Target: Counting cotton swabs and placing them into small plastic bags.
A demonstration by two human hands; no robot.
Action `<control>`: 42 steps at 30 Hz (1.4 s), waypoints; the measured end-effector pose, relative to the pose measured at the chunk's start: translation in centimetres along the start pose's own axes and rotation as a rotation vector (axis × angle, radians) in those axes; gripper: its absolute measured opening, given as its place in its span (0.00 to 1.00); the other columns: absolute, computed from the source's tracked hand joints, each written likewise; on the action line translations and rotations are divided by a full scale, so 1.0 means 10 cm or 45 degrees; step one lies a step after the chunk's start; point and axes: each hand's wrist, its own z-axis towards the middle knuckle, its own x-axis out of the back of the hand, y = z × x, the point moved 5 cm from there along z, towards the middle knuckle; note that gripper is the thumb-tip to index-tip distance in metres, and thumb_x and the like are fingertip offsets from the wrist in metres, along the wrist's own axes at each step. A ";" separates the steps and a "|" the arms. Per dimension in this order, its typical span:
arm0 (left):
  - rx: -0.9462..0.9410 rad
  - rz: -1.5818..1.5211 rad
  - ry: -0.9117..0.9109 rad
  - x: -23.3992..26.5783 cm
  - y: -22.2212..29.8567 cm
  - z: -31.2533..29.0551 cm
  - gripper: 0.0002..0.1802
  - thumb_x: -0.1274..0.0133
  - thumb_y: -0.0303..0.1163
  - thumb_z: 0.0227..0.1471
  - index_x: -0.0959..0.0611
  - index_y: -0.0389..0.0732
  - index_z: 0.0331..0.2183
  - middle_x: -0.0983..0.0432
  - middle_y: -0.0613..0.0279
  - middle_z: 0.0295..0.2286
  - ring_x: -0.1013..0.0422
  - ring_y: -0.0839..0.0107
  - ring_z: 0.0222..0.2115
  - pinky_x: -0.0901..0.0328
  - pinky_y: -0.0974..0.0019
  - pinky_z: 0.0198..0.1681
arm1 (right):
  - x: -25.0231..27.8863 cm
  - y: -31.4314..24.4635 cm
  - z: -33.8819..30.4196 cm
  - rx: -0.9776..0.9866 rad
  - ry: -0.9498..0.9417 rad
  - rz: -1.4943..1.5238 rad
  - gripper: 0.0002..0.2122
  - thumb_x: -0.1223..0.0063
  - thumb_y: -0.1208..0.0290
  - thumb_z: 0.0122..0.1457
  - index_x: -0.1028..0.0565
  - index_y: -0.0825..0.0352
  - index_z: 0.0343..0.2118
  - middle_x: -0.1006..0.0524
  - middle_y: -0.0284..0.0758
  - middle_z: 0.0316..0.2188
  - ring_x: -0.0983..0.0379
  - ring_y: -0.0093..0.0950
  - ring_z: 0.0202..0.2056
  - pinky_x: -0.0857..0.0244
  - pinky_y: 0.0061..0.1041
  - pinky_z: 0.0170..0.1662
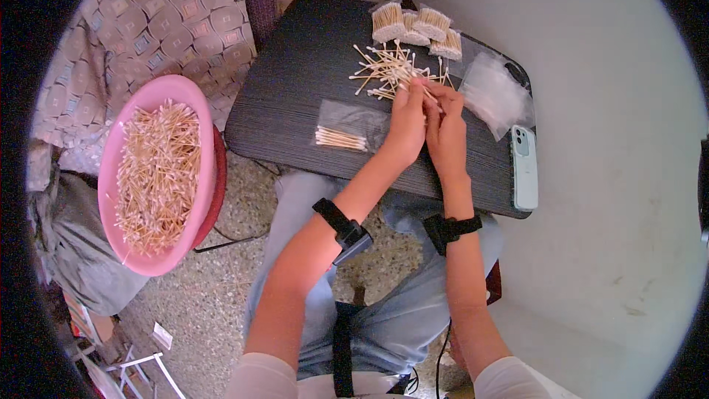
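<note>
- A dark wood-grain table (295, 66) stands beside a pale wall (605, 140), over a speckled floor (229, 214).
- Loose cotton swabs (396, 66) lie crisscrossed on the table, just beyond the hands; many more fill a pink basin (108, 170) at the left.
- The left hand (408, 122) and right hand (447, 133) are together, fingers closed in around some swabs; how many is hidden.
- The swabs should be very light, with stiff, thin sticks that could snap and soft tips that could crush; mid-stick looks the best place to take hold.
- Near the left hand, a row of swabs lies on a clear bag (346, 112), probably thin and slippery.
- No brand, label or writing can be read.
</note>
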 end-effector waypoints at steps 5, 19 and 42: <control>-0.016 -0.571 0.072 0.03 0.06 0.11 0.13 0.60 0.42 0.63 0.31 0.44 0.33 0.36 0.67 0.23 0.37 0.73 0.25 0.37 0.67 0.31 | 0.01 -0.04 -0.04 -0.076 -0.021 -0.080 0.10 0.54 0.68 0.62 0.33 0.65 0.44 0.22 0.44 0.32 0.23 0.42 0.32 0.30 0.36 0.34; 0.058 -0.067 -0.033 -0.22 0.03 -0.05 0.17 0.54 0.48 0.59 0.31 0.44 0.38 0.31 0.68 0.30 0.32 0.76 0.32 0.36 0.70 0.38 | 0.13 -0.02 0.05 -0.006 0.237 0.090 0.09 0.58 0.75 0.62 0.29 0.68 0.43 0.27 0.43 0.37 0.30 0.33 0.34 0.35 0.27 0.39; -0.209 -0.268 -0.009 -0.05 0.47 0.02 0.15 0.66 0.46 0.65 0.35 0.45 0.32 0.45 0.72 0.19 0.43 0.77 0.19 0.38 0.64 0.33 | 0.39 0.14 -0.05 -0.356 -0.513 0.135 0.26 0.53 0.57 0.62 0.29 0.69 0.10 0.33 0.29 0.07 0.37 0.18 0.13 0.46 0.21 0.18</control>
